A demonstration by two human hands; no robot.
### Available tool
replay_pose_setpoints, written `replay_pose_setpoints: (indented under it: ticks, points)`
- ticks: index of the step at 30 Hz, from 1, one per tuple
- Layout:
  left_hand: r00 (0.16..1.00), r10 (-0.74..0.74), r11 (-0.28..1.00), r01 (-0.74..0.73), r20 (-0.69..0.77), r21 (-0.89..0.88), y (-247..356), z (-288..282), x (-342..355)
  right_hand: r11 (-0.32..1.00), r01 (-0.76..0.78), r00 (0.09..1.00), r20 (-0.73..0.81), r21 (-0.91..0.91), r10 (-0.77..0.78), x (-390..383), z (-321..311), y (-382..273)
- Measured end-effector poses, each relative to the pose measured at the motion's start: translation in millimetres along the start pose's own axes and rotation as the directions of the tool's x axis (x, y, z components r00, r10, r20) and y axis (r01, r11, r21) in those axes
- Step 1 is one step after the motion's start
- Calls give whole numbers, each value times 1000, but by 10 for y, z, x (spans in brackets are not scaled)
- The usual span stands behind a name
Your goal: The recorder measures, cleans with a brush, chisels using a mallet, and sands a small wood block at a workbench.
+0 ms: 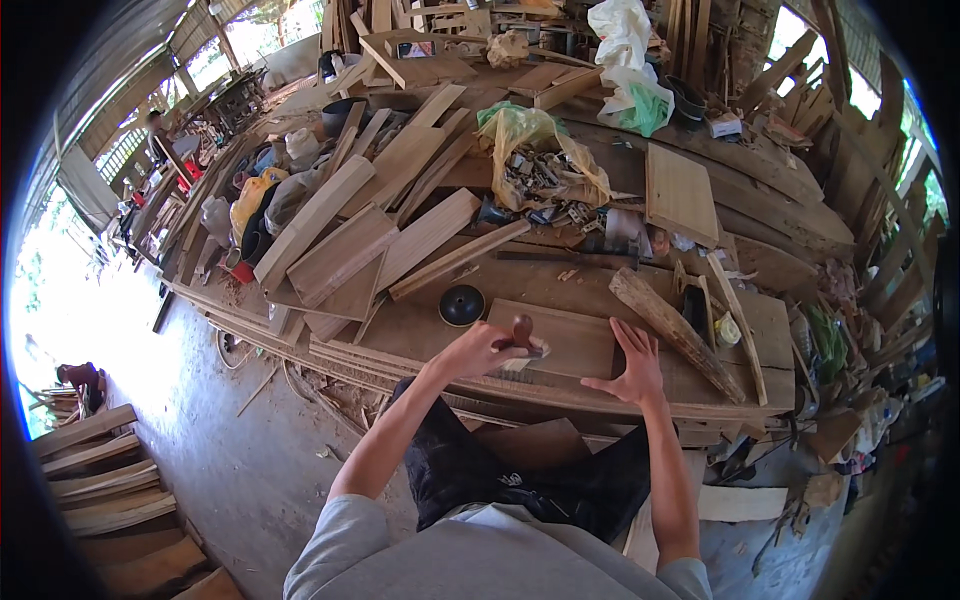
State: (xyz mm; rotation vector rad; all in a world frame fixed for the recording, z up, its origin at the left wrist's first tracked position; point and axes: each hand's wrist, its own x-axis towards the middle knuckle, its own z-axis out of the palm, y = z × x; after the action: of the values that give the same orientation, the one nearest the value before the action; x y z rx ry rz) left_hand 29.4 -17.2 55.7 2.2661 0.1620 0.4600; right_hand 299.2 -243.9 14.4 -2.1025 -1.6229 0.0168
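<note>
Cluttered with planks (343, 255), the workshop bench (588, 290) carries a board (575, 338) at its near edge, long axis left to right. The left hand (476, 351), nearer the board's left end, has its grip closed round a brown knobbed tool (522, 328); the right hand (634, 368) lies spread, thumb apart, toward the right end.

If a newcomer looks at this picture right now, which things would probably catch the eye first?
Probably first the open yellowish bag of small metal parts, beyond the hands on the cluttered bench. Then perhaps the white-and-green plastic bag at the top, right of centre. Nearer, the left hand grips a brown-knobbed tool, with a black round object just beyond.
</note>
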Motion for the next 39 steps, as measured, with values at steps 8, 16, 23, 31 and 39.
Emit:
replay_pose_setpoints:
  ticks: [8, 16, 23, 31, 39]
  points:
    - [976, -195, 971, 206, -100, 119, -30, 2, 71, 999, -43, 999, 18, -15, 44, -5, -2, 13]
    - [954, -242, 967, 252, -175, 38, -154, -91, 142, 999, -43, 998, 35, 19, 43, 17, -28, -14]
    - [974, -225, 972, 225, -1, 68, -4, 6, 34, 998, -54, 998, 31, 20, 53, 5, -20, -24]
    - [946, -164, 973, 202, -280, 109, -217, -24, 266, 998, -35, 999, 8, 43, 34, 15, -12, -9]
    - [972, -158, 987, 159, 171, 10, -31, 84, 285, 999, -38, 999, -2, 39, 38, -19, -16, 13]
